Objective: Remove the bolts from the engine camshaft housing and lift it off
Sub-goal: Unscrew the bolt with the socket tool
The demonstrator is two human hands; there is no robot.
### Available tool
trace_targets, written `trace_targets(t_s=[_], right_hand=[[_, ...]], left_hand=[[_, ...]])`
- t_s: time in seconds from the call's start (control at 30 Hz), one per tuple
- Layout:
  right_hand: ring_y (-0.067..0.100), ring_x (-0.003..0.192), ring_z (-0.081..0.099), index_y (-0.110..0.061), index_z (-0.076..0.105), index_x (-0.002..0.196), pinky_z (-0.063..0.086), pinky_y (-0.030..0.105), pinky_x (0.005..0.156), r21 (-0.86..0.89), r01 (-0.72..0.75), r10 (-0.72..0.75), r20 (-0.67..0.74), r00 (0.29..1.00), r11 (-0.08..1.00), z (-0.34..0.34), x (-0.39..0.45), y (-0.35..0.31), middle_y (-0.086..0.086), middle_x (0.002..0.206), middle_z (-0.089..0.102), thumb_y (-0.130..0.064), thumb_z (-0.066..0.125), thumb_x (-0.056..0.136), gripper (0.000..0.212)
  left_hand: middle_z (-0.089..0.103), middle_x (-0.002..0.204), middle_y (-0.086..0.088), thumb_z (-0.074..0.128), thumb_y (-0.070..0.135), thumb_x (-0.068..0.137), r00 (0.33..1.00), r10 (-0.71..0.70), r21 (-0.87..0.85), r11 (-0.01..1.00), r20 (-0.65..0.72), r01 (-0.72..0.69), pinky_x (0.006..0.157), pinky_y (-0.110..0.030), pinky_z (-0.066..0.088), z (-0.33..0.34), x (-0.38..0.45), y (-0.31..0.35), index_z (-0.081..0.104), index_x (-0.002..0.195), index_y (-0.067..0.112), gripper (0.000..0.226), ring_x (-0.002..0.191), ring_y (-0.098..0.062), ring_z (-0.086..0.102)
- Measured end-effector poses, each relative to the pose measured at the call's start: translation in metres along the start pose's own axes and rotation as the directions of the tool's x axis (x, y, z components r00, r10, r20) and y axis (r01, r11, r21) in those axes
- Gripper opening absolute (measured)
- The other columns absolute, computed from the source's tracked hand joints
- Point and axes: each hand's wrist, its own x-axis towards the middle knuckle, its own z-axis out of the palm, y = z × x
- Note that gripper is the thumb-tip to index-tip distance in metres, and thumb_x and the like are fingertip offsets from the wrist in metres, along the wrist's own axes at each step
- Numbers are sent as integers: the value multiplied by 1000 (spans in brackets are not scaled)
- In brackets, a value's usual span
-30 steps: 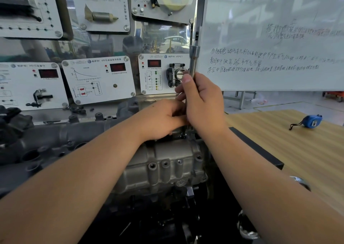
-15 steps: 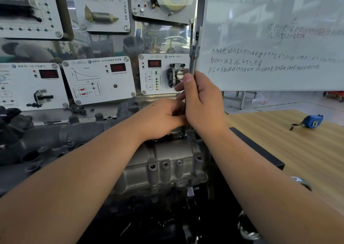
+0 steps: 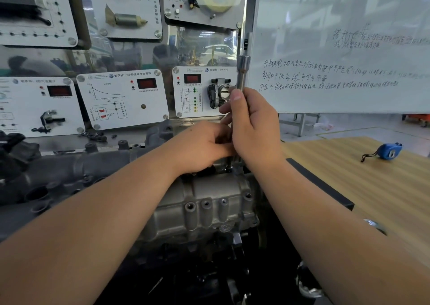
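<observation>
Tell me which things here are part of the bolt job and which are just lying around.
In use:
- metal housing on the engine
- long socket tool, upright, gripped by the right hand
- left hand, at the tool's lower end

Lying about:
- blue tape measure on the wooden table
- whiteboard
- sensor display panels

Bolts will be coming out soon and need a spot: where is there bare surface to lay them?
The wooden tabletop on the right is bare between the black engine-stand edge and the blue tape measure. It is crowded where both hands meet, the right hand gripping the metal socket extension, the left hand beside it over the grey camshaft housing.
</observation>
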Motion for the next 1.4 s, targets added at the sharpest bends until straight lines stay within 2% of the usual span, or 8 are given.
trace_targets(t_s=[0.17,0.37,0.57,0.8,1.0,1.23,1.33,1.4], right_hand=[[5,76,67,-35,54,96,48,15,66,15,14,-13,-22,1000,1000,-2,0,-1,-11,83,70,-39,59,97,6],[5,69,65,-25,60,87,51,29,65,-21,-7,7,-3,1000,1000,0,2,-1,-15,76,69,-38,42,103,26],[12,75,68,-44,50,95,55,31,69,40,8,-7,-31,1000,999,-2,1,-2,-4,82,71,-44,57,95,7],[6,69,65,-24,62,88,51,28,64,14,-21,21,-8,1000,1000,0,1,-1,-11,78,70,-38,42,102,28],[12,76,69,-41,49,95,56,34,69,47,-1,1,-13,1000,999,-1,1,-2,-4,83,71,-42,61,95,12],[2,65,65,-38,54,88,50,19,62,38,-38,39,-5,999,999,-1,3,-4,-13,76,71,-34,46,101,16],[8,71,68,-41,55,91,54,27,66,33,-20,20,-1,1000,999,-1,2,-4,-5,79,72,-41,50,99,9],[14,77,70,-41,52,100,56,34,68,45,-21,21,3,1000,999,-2,1,-3,2,79,72,-45,56,96,7]], left_hand=[[73,87,-6,72,28,90,1000,-3,35,999,-21,4,78,-48,56,0,3,2,70,103,14,20,76,-23,68],[61,54,8,62,22,96,1000,-14,5,1000,3,14,54,-33,50,1,1,-1,68,94,22,6,48,-7,56],[72,92,-14,72,27,90,1000,-1,38,999,-24,2,83,-53,53,1,3,4,68,106,7,26,85,-33,68],[61,55,8,64,20,95,1000,-11,-13,1000,-13,10,55,-29,47,1,0,0,67,86,20,10,51,-8,57],[72,88,-8,73,24,90,999,-4,19,1000,-33,5,76,-42,53,1,3,4,70,104,14,17,80,-25,67],[59,49,14,65,18,96,999,-38,-24,999,-10,38,49,-14,43,1,1,0,67,91,16,6,44,1,52],[68,66,14,66,20,94,1000,4,10,1000,2,-4,64,-17,50,0,0,4,68,95,15,5,60,-1,62],[74,89,1,68,24,93,1000,-2,46,999,8,2,83,-39,56,0,1,6,69,105,15,16,84,-17,70]])
